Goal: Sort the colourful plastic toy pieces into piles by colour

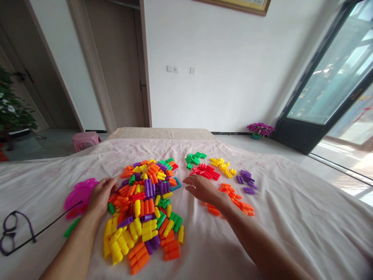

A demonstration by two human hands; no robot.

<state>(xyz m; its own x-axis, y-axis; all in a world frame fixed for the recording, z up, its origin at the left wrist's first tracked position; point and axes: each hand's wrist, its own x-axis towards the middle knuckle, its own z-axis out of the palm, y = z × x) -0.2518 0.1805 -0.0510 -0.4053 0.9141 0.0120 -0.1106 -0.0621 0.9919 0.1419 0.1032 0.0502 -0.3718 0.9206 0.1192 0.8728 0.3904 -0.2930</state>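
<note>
A large mixed heap of plastic building blocks (150,187) in orange, yellow, purple, green and red lies on the cloth before me. At its left edge is my left hand (102,192), fingers curled in; whatever they may hold is hidden. My right hand (202,188) reaches in from the right, palm down with fingers apart, just in front of the red blocks (206,171). Around it lie groups sorted by colour: green blocks (195,158), yellow blocks (223,166), purple blocks (247,179) and orange blocks (243,206), the last partly behind my right forearm.
Left of the heap lies a pink plastic piece (76,196), partly behind my left hand. Black-framed glasses (14,233) rest at far left. A pale wrinkled cloth (279,233) covers the surface. Beyond it are a pink stool (86,140) and a pot of purple flowers (260,130).
</note>
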